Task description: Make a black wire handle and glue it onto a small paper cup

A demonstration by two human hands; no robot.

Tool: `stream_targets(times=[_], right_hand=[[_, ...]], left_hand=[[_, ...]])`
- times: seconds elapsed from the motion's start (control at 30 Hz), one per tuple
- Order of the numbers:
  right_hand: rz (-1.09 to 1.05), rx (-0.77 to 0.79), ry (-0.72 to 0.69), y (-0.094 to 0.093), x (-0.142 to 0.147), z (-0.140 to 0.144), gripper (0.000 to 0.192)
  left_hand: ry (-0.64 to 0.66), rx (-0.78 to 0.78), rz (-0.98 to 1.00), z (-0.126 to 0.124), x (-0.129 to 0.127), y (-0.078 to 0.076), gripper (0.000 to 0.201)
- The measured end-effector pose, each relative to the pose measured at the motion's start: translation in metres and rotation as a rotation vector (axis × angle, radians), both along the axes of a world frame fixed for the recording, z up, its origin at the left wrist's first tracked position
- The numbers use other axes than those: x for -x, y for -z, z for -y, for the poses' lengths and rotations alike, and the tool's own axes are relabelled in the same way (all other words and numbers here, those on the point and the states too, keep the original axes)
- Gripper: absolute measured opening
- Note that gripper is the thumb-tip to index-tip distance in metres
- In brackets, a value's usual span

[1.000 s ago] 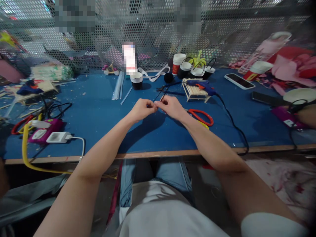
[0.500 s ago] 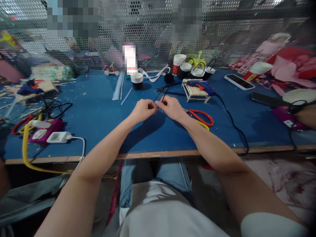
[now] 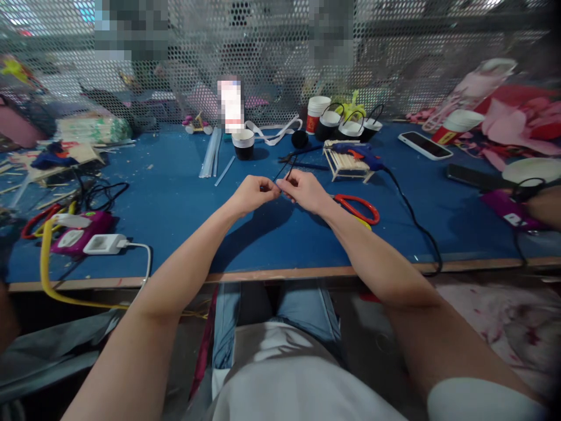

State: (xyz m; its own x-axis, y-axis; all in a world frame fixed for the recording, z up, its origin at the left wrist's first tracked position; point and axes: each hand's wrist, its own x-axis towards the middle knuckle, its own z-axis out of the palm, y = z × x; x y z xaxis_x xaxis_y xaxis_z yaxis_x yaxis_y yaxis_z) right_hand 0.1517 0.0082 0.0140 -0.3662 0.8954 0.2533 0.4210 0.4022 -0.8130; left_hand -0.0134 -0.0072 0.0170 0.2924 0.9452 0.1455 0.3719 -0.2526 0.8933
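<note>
Above the blue table (image 3: pixel 184 234), my left hand (image 3: pixel 255 193) and my right hand (image 3: pixel 305 190) meet with their fingertips pinched close together. Both are closed on a thin black cord (image 3: pixel 290 166), whose strands stick up between the fingers; whether it is wire or string I cannot make out. Red-and-yellow scissors (image 3: pixel 358 209) lie beside my right wrist, partly hidden by it. Beyond my fingers rest black-handled pliers (image 3: pixel 287 158). A black-and-white paper cup (image 3: pixel 243 146) stands past my left hand.
A blue glue gun (image 3: pixel 368 156) lies on a small wooden stick rack (image 3: pixel 344 161), its cable trailing right. Clear glue sticks (image 3: pixel 211 153), several cups with black handles (image 3: pixel 328 124) and a phone (image 3: pixel 424 145) lie farther back. A purple power strip (image 3: pixel 83 234) is at left; another person's hand (image 3: pixel 546 206) at right.
My hands stay nearly in place, pinching the black cord, with slight shifts of the fingers. The other things have not moved.
</note>
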Motion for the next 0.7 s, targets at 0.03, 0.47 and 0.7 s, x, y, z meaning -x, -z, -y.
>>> stream_targets(times=[0.03, 0.47, 0.7], right_hand=[[0.024, -0.018, 0.020, -0.0006, 0.0002, 0.0003, 0.031], [0.145, -0.145, 0.149, -0.0006, 0.0031, -0.0005, 0.032], [0.125, -0.158, 0.120, -0.0021, 0.0019, 0.0011, 0.038]], left_hand=[[0.004, 0.003, -0.001, -0.0002, 0.0004, -0.0001, 0.017], [0.002, 0.026, 0.019, -0.0002, -0.0007, 0.0021, 0.017], [0.014, 0.040, 0.012, 0.0026, -0.0032, 0.0022, 0.017]])
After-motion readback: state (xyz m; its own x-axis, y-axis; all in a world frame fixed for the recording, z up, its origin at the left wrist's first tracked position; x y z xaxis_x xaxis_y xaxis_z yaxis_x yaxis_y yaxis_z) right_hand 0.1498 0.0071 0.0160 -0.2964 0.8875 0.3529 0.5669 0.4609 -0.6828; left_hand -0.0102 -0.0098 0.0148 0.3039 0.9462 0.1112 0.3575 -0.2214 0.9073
